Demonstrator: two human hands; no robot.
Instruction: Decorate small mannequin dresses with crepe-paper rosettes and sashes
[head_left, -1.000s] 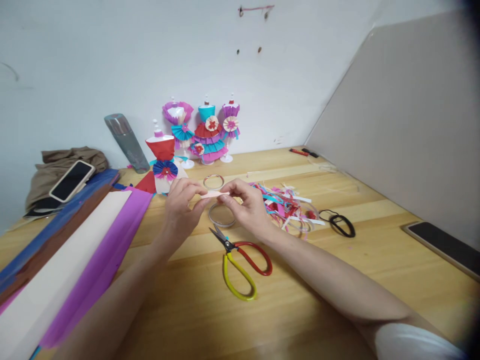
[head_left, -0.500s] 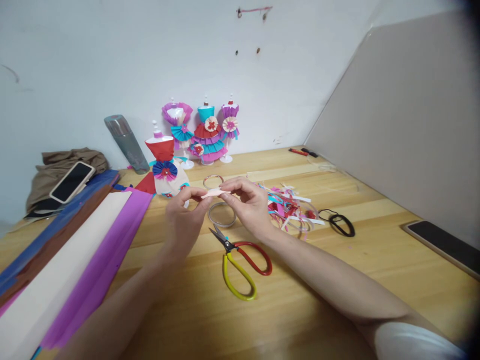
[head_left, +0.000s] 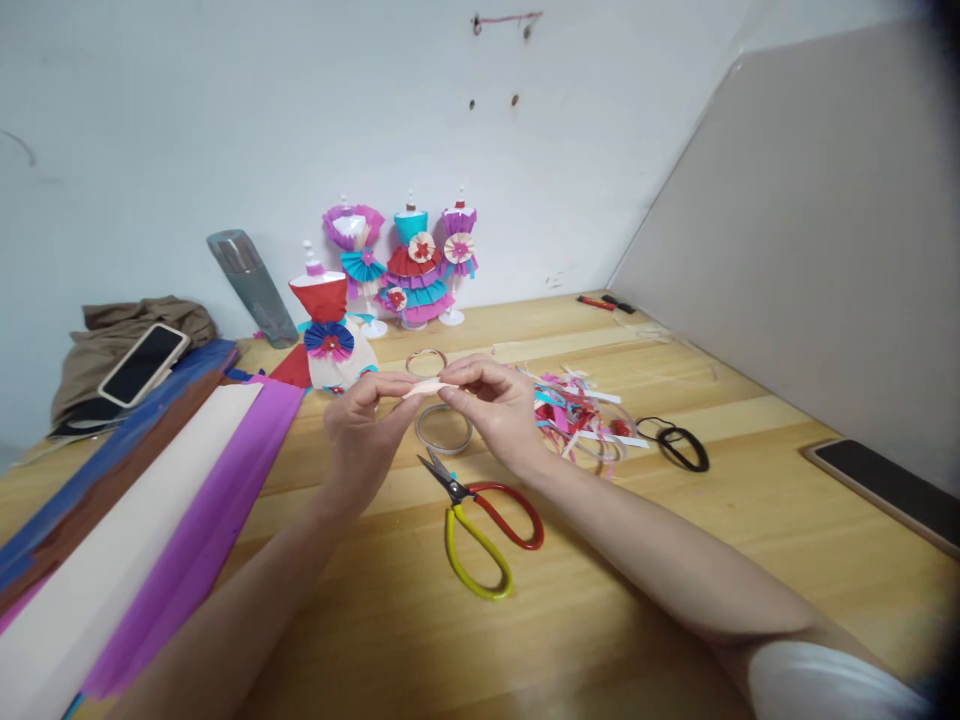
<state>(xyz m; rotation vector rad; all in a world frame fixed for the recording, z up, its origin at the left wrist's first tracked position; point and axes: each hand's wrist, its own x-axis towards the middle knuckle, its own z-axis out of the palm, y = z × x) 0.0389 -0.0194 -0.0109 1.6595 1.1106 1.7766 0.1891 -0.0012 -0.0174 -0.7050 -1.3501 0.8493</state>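
Observation:
Between my two hands is a small strip of pale cream paper [head_left: 426, 387], held above the table. My left hand [head_left: 365, 425] pinches its left end between thumb and fingers. At the other end, my right hand [head_left: 495, 405] pinches it the same way. Just below the paper lies a roll of clear tape [head_left: 444, 430], with another ring-shaped roll [head_left: 426, 363] behind it. Scissors [head_left: 480, 530] with one red and one yellow handle rest nearer to me, blades slightly apart.
Small dress forms in crepe paper [head_left: 411, 260] stand along the wall, a red-topped one [head_left: 321, 300] closer. Long crepe paper sheets [head_left: 150, 520] cover the left. Paper scraps [head_left: 574, 410], a black cord loop [head_left: 684, 450] and a phone [head_left: 885, 490] lie right. A bottle [head_left: 253, 288] leans back left.
My left hand has shifted very slightly to the left, its fingers straighter along the paper. The right hand keeps its pinch almost unmoved.

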